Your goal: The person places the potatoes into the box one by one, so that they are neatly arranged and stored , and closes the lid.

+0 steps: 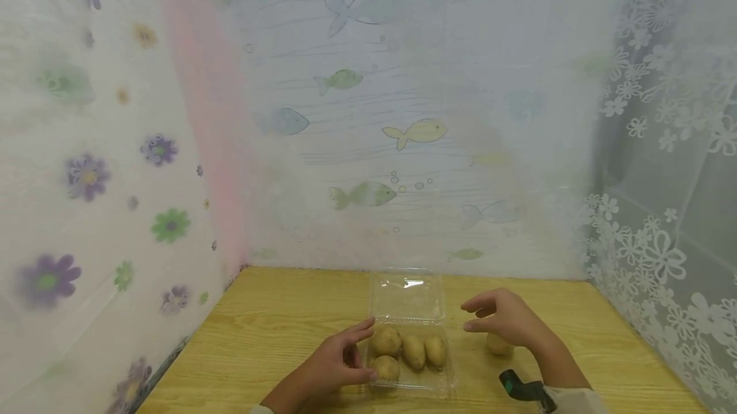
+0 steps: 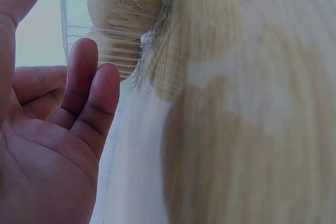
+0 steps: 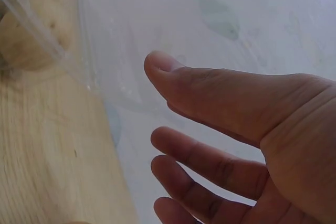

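Observation:
A clear plastic clamshell box (image 1: 411,381) lies with its lid (image 1: 405,299) folded back. Several potatoes (image 1: 413,351) sit in its base. My left hand (image 1: 340,359) is at the box's left side, thumb by the front left potato (image 1: 387,368) and forefinger near the back left corner. In the left wrist view, the relaxed fingers (image 2: 84,72) lie beside the ribbed wall. To the right of the box, my right hand (image 1: 507,319) hovers with thumb and fingers apart, nothing between them. A single potato (image 1: 499,345) rests on the table below it, partly hidden by the hand.
The wooden table (image 1: 288,299) carries the box. A dark strap-like piece (image 1: 521,388) is at the right wrist. Thin curtains with fish (image 1: 368,195) and flowers (image 1: 86,177) hang behind and along both sides.

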A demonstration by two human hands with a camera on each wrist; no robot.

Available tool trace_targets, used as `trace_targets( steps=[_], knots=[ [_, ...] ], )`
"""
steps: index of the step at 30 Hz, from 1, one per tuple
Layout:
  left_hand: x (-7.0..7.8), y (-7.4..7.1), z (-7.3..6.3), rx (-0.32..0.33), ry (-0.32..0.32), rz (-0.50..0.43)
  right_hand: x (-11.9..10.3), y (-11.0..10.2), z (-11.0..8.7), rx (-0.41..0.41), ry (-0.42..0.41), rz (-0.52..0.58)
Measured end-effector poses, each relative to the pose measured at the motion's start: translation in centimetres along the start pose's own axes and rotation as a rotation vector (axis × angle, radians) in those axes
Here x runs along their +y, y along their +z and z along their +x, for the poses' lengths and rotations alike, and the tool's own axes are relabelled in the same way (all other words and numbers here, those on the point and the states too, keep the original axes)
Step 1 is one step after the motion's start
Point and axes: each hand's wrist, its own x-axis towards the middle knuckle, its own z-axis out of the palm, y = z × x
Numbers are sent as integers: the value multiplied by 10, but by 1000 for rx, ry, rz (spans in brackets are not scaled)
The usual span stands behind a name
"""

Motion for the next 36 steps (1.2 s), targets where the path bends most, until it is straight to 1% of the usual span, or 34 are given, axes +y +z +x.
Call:
trace_targets(
  steps=[8, 19, 25, 30, 36],
  knots=[
    [-1, 1, 0, -3, 17, 10, 15, -5, -2, -21, 7, 19],
    [-1, 0, 2, -9, 4, 1, 41, -13, -4, -80, 7, 45],
    [-1, -1, 2, -1, 7, 2, 50, -16, -6, -98, 24, 70],
    [-1, -1, 1, -3, 16, 1, 57, -17, -7, -98, 38, 62],
    [0, 0, 0, -7, 5, -11, 64, -18, -10, -115, 50, 64]
  ],
)
